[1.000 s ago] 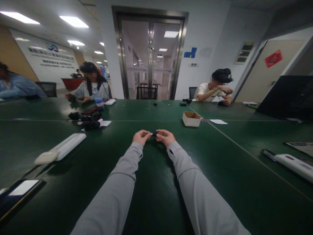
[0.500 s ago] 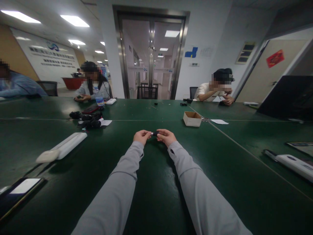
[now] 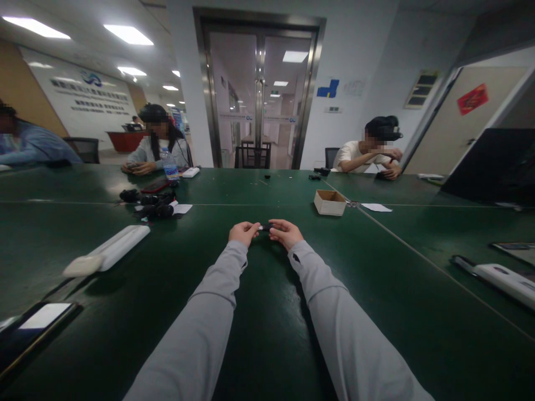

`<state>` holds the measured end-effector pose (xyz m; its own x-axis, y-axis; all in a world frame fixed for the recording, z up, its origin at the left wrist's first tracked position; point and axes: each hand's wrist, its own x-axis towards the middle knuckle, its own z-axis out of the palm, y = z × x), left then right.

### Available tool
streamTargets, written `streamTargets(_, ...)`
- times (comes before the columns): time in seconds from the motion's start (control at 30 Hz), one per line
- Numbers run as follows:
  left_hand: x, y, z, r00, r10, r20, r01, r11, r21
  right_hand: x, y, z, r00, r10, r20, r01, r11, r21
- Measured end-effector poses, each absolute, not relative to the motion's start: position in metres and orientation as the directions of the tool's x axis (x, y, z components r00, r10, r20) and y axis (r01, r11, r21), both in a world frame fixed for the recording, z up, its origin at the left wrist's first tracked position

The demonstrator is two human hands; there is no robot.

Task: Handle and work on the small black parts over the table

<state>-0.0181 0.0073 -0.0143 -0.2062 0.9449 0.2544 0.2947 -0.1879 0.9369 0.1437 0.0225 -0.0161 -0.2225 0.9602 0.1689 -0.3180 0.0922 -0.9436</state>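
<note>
Between my two hands, just above the green table, is a small dark stick-like object with a shiny silver part at its left end. It is too small for me to name its kind. My left hand pinches the silver end between thumb and fingertips. The dark end is gripped by the thumb and fingers of my right hand. Fingertips cover both ends of the object, and only its middle shows.
Beyond my right hand stands a small open cardboard box, near a white paper. To the left lie a white elongated device, a phone and black gear. A water bottle stands farther back. Several people sit around the table.
My hands stay nearly in place, still holding the small object. Slightly more of its silver part shows between the fingers. Across the table, one person's hands have shifted a little left.
</note>
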Motion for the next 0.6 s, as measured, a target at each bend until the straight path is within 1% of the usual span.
streamTargets(0.17, -0.018, 0.004, -0.011, -0.216, 0.946, 0.241, 0.329, -0.162, 0.930, 0.143, 0.021, -0.014, -0.224, 0.962, 0.158, -0.319, 0.081, -0.944)
streamTargets(0.33, -0.018, 0.001, -0.008, -0.224, 0.943, 0.246, 0.402, -0.140, 0.905, 0.143, 0.019, -0.012, -0.253, 0.952, 0.171, -0.327, 0.082, -0.941)
streamTargets(0.5, -0.017, -0.005, -0.001, -0.235, 0.946, 0.223, 0.425, -0.106, 0.899, 0.143, 0.018, -0.010, -0.244, 0.957, 0.160, -0.336, 0.071, -0.939)
streamTargets(0.6, -0.016, -0.009, 0.004, -0.229, 0.949, 0.216, 0.473, -0.086, 0.877, 0.142, 0.017, -0.009, -0.243, 0.958, 0.154, -0.326, 0.068, -0.943)
